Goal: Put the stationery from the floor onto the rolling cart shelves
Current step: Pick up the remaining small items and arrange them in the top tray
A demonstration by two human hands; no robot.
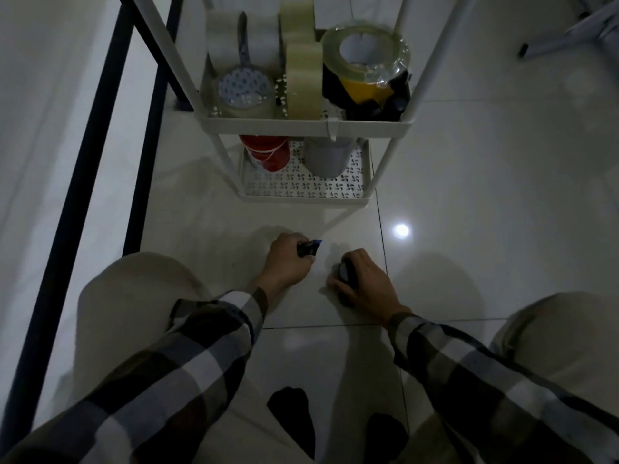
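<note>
My left hand (288, 261) grips a small black item with a blue tip (310, 247), low over the white floor tiles. My right hand (363, 279) curls round a dark rounded object (345, 272) resting on the floor; what it is I cannot tell. The white rolling cart (301, 127) stands just ahead. Its middle shelf holds several tape rolls: clear ones (244, 92), a beige one (303, 80) and a large clear roll (365, 53) on yellow and black ones. The bottom shelf (301, 192) carries a red roll (266, 154) and a grey roll (326, 159).
A black metal frame (100, 128) runs diagonally on the left, close to the cart. My knees in beige trousers (134, 296) flank the hands, dark socks below. A chair base (569, 31) shows at the top right. Open tile floor lies right of the cart.
</note>
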